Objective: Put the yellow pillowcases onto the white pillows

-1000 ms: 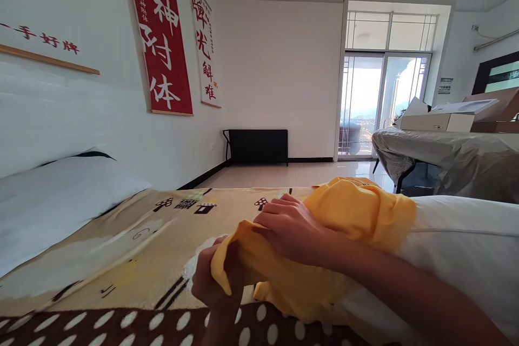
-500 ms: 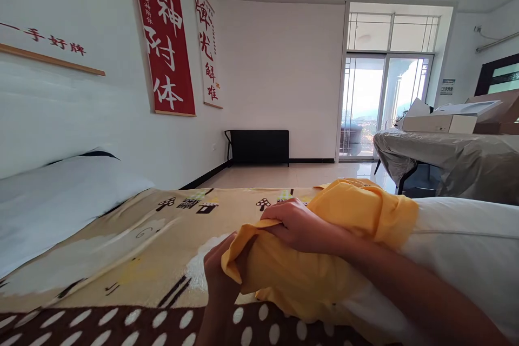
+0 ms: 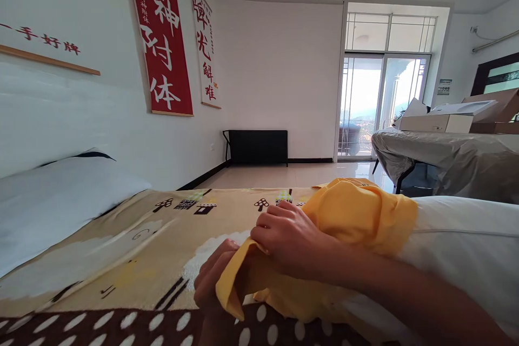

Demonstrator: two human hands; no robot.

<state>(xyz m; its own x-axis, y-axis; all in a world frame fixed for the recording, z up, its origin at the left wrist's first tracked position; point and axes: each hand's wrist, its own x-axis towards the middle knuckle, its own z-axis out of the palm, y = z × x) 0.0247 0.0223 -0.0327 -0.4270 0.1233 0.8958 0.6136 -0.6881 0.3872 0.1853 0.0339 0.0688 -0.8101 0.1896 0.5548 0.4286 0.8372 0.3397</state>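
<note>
Yellow cloth bunched lower center to right of frame, wrapped around the left end of a white pillow; the pillow's bare part runs off the right edge. Your right hand, just below and right of center, has fingers curled over the cloth's upper edge, pinching it. Your left hand, lower center, grasps the same open edge, fingers bent; a loose flap hangs over it, thumb hidden. Hands just beside each other. Under it all: patterned blanket, tan, brown dotted strip along the bottom. Second white pillow at left. Upper left: red scroll on wall. Black panel near middle. Right: plastic-covered table with boxes, glass door behind.
</note>
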